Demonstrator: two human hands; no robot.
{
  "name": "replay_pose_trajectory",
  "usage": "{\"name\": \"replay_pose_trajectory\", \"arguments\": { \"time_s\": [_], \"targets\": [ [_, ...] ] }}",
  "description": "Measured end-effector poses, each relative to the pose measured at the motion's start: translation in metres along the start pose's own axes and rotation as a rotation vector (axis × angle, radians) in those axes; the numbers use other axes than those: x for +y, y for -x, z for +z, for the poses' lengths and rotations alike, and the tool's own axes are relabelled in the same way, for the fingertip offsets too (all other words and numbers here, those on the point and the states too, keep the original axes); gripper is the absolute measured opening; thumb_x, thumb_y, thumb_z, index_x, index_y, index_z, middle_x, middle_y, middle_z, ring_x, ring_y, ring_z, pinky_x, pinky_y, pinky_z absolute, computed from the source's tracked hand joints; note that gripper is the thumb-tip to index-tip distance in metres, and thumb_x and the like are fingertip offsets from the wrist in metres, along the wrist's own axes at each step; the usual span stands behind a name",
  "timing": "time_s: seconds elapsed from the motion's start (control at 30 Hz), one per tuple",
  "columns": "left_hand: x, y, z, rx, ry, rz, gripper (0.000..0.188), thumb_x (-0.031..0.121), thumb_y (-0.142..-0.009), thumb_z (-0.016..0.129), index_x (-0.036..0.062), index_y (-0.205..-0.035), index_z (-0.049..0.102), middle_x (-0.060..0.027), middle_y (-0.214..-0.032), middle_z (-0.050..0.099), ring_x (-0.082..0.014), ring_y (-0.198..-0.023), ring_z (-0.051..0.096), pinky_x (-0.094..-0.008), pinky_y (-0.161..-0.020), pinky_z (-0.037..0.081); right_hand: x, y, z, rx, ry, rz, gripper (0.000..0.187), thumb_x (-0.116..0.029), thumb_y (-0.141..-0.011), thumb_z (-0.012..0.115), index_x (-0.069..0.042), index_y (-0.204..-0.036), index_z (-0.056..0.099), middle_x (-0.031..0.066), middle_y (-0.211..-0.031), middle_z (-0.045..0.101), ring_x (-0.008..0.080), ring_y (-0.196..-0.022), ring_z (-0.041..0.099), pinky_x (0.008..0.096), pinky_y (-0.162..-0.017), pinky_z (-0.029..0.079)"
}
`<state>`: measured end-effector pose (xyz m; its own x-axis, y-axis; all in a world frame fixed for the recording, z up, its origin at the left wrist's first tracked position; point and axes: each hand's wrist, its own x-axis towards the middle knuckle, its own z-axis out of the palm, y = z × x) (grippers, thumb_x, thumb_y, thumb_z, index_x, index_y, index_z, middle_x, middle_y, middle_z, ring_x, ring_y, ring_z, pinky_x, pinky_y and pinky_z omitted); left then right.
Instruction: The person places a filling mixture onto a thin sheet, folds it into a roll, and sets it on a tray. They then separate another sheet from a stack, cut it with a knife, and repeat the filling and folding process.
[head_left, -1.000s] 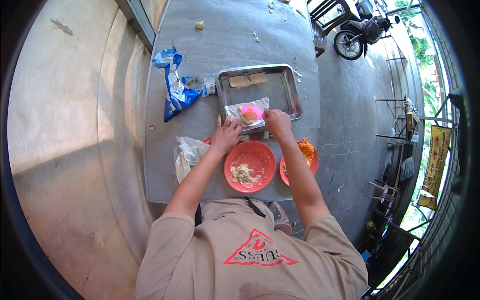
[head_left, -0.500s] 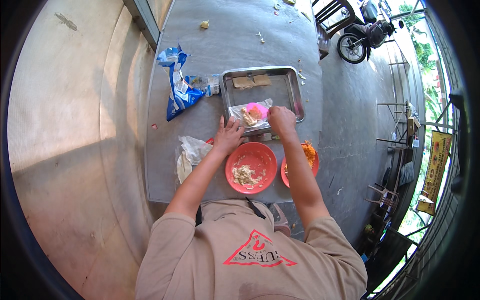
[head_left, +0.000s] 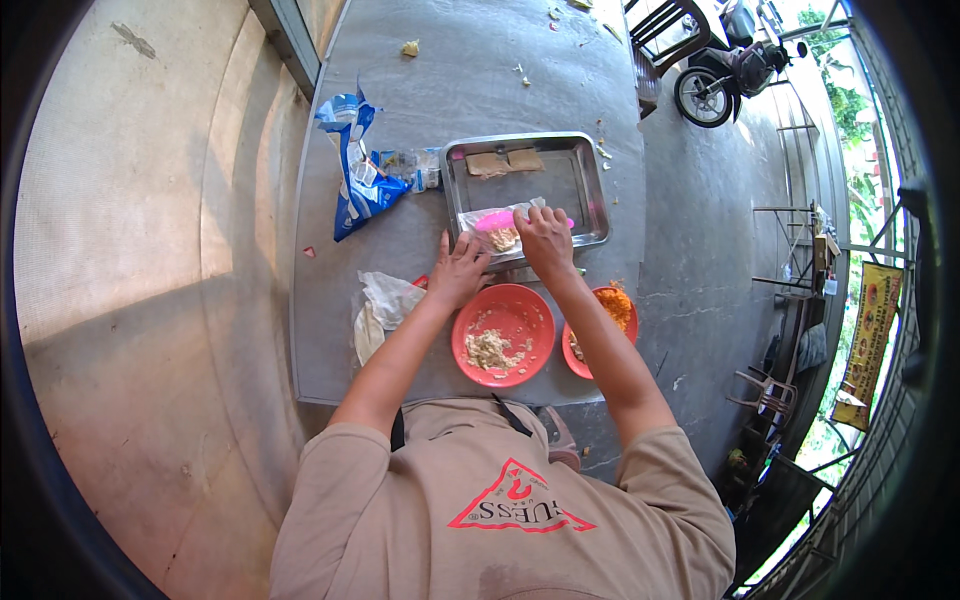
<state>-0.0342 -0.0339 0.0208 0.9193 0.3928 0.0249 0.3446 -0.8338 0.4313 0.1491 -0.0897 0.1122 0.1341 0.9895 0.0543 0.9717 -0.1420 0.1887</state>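
A thin translucent wrapper sheet lies over a pink plate at the near edge of a metal tray, with a small heap of pale filling on it. My left hand pinches the sheet's near left corner, fingers stretched forward. My right hand covers the sheet's right side, fingertips curled on it. Two folded tan pieces lie at the tray's far end. Just in front of me stand a red bowl with pale filling and an orange bowl of shredded orange vegetable.
A blue and white bag lies left of the tray, and a crumpled white plastic bag sits near my left forearm. Food scraps dot the grey table's far end. A motorcycle and a chair stand beyond the table.
Both hands stay on the wrapper sheet. My right hand has slid a little further over the sheet's right side, and my left hand has shifted slightly along its near edge.
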Motion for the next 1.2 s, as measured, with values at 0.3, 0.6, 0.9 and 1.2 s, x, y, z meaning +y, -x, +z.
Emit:
{"name": "replay_pose_trajectory", "arguments": {
  "time_s": [0.3,0.6,0.9,1.2],
  "targets": [
    [-0.001,-0.001,0.003,-0.069,-0.041,-0.008,0.047,0.046,-0.090,0.059,0.0153,-0.126,0.061,-0.0121,-0.136,0.051,-0.0330,-0.139,0.032,-0.0629,-0.115,0.017,0.021,0.015,-0.009,-0.005,-0.169,0.124,0.024,-0.013,-0.085,0.058,-0.017,-0.107,0.069,0.0063,-0.086,0.064,0.0247,-0.084,0.062,0.0405,-0.078,0.042],
    [0.000,0.000,0.000,-0.088,-0.049,-0.013,0.047,0.044,-0.090,0.060,0.0158,-0.128,0.059,-0.0111,-0.136,0.050,-0.0335,-0.139,0.030,-0.0634,-0.114,0.015,0.027,0.016,0.000,-0.272,-0.457,0.510,0.024,-0.031,-0.092,0.059,-0.011,-0.101,0.069,0.0160,-0.099,0.070,0.0370,-0.098,0.066,0.0509,-0.082,0.050],
    [0.000,-0.001,0.001,-0.113,-0.034,-0.022,0.047,0.044,-0.090,0.061,0.0158,-0.128,0.059,-0.0107,-0.135,0.049,-0.0336,-0.139,0.028,-0.0638,-0.114,0.015,0.027,0.012,-0.002,-0.423,-0.403,0.567,0.031,-0.037,-0.090,0.064,-0.011,-0.106,0.073,0.0174,-0.103,0.070,0.0385,-0.098,0.065,0.0499,-0.085,0.051],
    [-0.001,0.000,0.000,-0.105,-0.003,-0.016,0.046,0.046,-0.091,0.058,0.0135,-0.124,0.059,-0.0109,-0.137,0.049,-0.0322,-0.140,0.028,-0.0650,-0.115,0.013,0.046,0.025,-0.001,-0.385,-0.459,0.660,0.029,-0.034,-0.090,0.063,-0.009,-0.101,0.074,0.0184,-0.102,0.070,0.0373,-0.098,0.066,0.0490,-0.085,0.052]
  ]
}}
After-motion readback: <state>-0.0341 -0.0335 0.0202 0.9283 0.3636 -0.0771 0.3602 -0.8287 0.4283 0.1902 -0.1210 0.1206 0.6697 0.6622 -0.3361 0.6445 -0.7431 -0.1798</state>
